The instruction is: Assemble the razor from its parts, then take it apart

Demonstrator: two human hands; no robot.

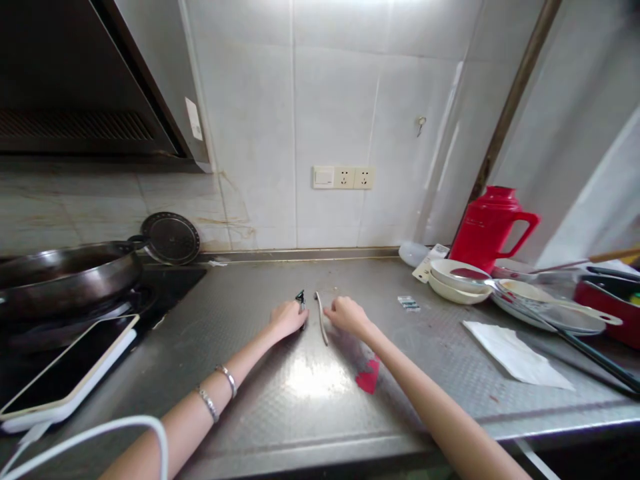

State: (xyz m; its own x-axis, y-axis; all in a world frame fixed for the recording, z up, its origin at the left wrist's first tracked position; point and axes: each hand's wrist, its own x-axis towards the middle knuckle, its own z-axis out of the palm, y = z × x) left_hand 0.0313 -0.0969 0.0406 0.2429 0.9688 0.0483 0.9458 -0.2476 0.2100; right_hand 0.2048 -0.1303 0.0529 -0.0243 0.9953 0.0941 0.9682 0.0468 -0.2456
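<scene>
My left hand [289,318], with two bracelets on its forearm, is closed around a small dark tool [301,297] on the steel counter. To the right of that tool lies a thin pale strip [322,321], slightly curved and running front to back. Beside the strip's right side rests my right hand [347,315], its fingers curled and its thumb close to the strip. Whether that hand holds anything is hidden. A red flat piece [369,376] sits partly by my right forearm.
At left are a pan [70,277] on the stove and a phone [70,367] with a white cable. To the right stand a red thermos [483,230], stacked bowls [457,290], a white napkin [517,353] and a small packet [409,303].
</scene>
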